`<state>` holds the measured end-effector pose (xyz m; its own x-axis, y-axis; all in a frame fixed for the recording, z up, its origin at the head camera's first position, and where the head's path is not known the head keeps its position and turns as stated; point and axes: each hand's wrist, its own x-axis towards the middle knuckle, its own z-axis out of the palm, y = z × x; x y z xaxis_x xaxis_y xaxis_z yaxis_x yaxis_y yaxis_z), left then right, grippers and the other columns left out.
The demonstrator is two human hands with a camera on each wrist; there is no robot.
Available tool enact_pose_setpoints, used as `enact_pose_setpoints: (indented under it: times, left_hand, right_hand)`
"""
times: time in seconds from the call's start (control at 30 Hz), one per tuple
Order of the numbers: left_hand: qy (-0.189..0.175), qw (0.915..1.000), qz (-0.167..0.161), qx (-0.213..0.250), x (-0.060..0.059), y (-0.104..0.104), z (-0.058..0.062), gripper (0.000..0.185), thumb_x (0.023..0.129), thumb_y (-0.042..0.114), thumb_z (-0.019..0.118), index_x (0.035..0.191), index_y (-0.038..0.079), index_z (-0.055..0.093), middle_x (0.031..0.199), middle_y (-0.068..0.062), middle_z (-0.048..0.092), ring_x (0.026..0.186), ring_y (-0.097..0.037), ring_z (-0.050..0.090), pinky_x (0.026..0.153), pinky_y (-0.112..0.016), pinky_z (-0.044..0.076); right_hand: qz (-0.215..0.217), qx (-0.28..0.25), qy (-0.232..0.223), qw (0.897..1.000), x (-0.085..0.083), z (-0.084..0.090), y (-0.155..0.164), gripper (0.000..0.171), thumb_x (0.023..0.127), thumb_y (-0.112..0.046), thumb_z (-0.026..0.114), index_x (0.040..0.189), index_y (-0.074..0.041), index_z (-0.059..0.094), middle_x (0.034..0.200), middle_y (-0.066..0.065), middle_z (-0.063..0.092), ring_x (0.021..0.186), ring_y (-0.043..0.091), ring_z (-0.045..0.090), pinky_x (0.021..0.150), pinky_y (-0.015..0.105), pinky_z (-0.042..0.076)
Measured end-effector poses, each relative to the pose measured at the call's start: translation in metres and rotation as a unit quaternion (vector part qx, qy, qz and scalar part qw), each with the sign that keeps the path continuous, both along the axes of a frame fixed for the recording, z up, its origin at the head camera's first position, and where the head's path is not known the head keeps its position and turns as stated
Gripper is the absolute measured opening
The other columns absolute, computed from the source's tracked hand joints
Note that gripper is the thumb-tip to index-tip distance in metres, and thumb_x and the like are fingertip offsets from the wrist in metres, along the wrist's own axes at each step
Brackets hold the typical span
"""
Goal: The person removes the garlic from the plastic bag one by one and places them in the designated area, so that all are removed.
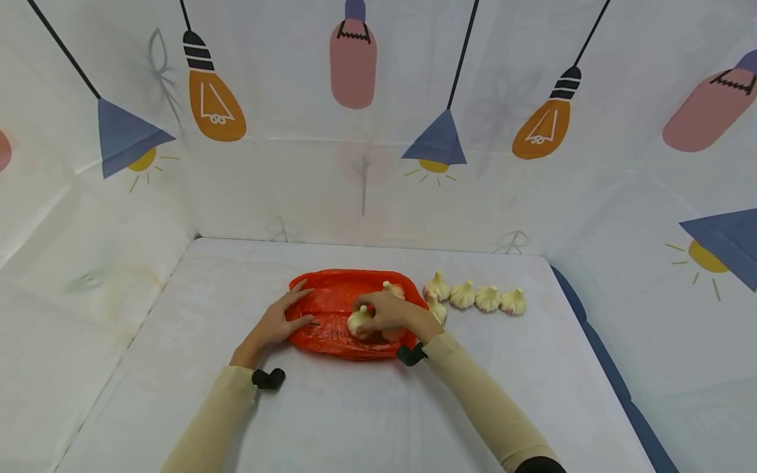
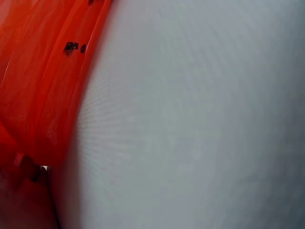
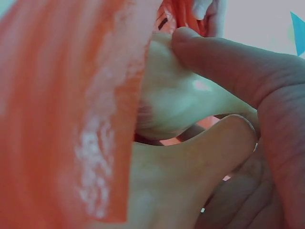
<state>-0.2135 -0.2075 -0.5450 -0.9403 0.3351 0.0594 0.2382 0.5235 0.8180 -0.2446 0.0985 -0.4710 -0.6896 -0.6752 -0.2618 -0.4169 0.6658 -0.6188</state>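
Observation:
A red plastic bag [image 1: 331, 299] lies on the table. My left hand [image 1: 275, 325] grips its left end, thumb and fingers spread apart on the plastic. My right hand [image 1: 387, 312] is over the bag's right part and pinches a pale garlic bulb [image 1: 359, 320]. In the right wrist view, the thumb presses against the held garlic bulb [image 3: 178, 90], and a second bulb [image 3: 176, 176] shows just below it, close to the palm. Another garlic bulb [image 1: 393, 289] sits behind the right hand at the bag. Dark marks on the bag [image 2: 43, 86] show in the left wrist view.
Several garlic bulbs [image 1: 487, 298] stand in a row right of the bag, with one more bulb [image 1: 436, 309] close to its right edge. The white table [image 1: 331, 420] meets a lamp-patterned cloth backdrop [image 1: 284, 177] behind. A dark blue edge [image 1: 597, 348] runs along the right.

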Motion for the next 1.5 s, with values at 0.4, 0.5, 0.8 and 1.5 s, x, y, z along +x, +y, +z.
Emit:
enact_pose_setpoints:
  times: [0.4, 0.5, 0.8, 1.5]
  left_hand:
    - [-0.002, 1.0, 0.002, -0.001, 0.001, 0.0, -0.001, 0.064, 0.097, 0.035, 0.071, 0.153, 0.012, 0.051, 0.171, -0.013, 0.024, 0.155, -0.049, 0.02, 0.122, -0.071, 0.018]
    - [-0.006, 1.0, 0.002, -0.001, 0.001, 0.0, -0.001, 0.064, 0.097, 0.036, 0.071, 0.153, 0.012, 0.051, 0.171, -0.013, 0.024, 0.155, -0.05, 0.02, 0.121, -0.072, 0.018]
    - [-0.005, 1.0, 0.0, 0.002, 0.001, 0.001, -0.001, 0.062, 0.097, 0.033, 0.071, 0.151, 0.009, 0.052, 0.171, -0.013, 0.024, 0.155, -0.049, 0.019, 0.122, -0.07, 0.017]
    - [-0.017, 0.9998, 0.01, -0.004, 0.002, 0.003, 0.003, 0.063, 0.096, 0.035, 0.072, 0.15, 0.01, 0.053, 0.171, -0.012, 0.025, 0.156, -0.047, 0.019, 0.121, -0.072, 0.017]
  right_hand:
    - [0.003, 0.009, 0.019, 1.0, 0.002, -0.005, 0.0, 0.057, 0.085, -0.039, 0.085, 0.132, -0.011, 0.067, 0.14, 0.007, 0.061, 0.116, 0.02, 0.06, 0.101, 0.037, 0.053]
    - [0.003, 0.022, 0.018, 1.0, 0.003, -0.005, 0.001, 0.061, 0.084, -0.04, 0.086, 0.135, -0.012, 0.066, 0.145, 0.009, 0.057, 0.122, 0.021, 0.058, 0.105, 0.038, 0.051]
    - [0.003, 0.017, 0.016, 1.0, 0.005, -0.001, 0.003, 0.063, 0.087, -0.037, 0.084, 0.139, -0.008, 0.063, 0.131, 0.005, 0.067, 0.107, 0.016, 0.061, 0.094, 0.033, 0.054]
    - [-0.018, -0.038, 0.04, 0.998, 0.011, 0.001, 0.009, 0.06, 0.093, -0.029, 0.077, 0.145, -0.008, 0.057, 0.149, 0.01, 0.055, 0.133, 0.025, 0.054, 0.109, 0.045, 0.049]
